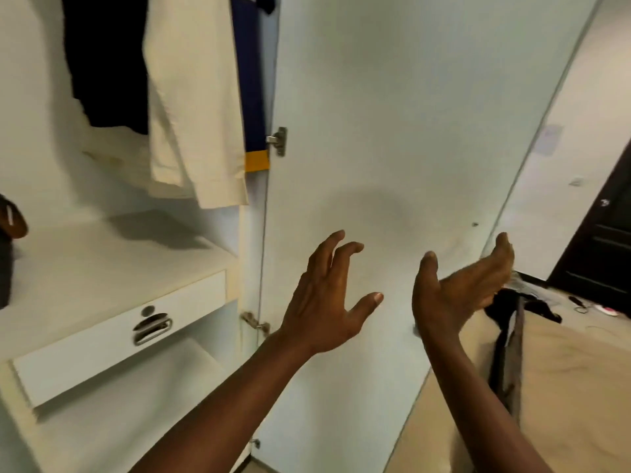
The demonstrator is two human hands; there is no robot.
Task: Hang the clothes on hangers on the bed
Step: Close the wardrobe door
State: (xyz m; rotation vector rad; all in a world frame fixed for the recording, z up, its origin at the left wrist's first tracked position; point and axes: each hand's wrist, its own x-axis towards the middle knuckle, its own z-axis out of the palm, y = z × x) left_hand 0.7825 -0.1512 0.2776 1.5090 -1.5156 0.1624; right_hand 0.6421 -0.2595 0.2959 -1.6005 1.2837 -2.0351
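Both my hands are raised in front of the open white wardrobe door (392, 131) and hold nothing. My left hand (327, 298) has its fingers spread and loosely bent. My right hand (457, 291) is palm-up with fingers relaxed. Inside the wardrobe hang a cream garment (191, 97), a black garment (106, 59) and a navy garment with a yellow hem (254, 97). On the beige bed (563, 387) at the right lie dark clothes (508, 353), partly hidden behind the door and my right arm.
A white shelf (102, 261) with a drawer and metal handle (152, 327) sits below the hanging clothes. A brown object (12, 216) is at the left edge. A dark room door (604, 240) stands at the far right, with small items on the floor near it.
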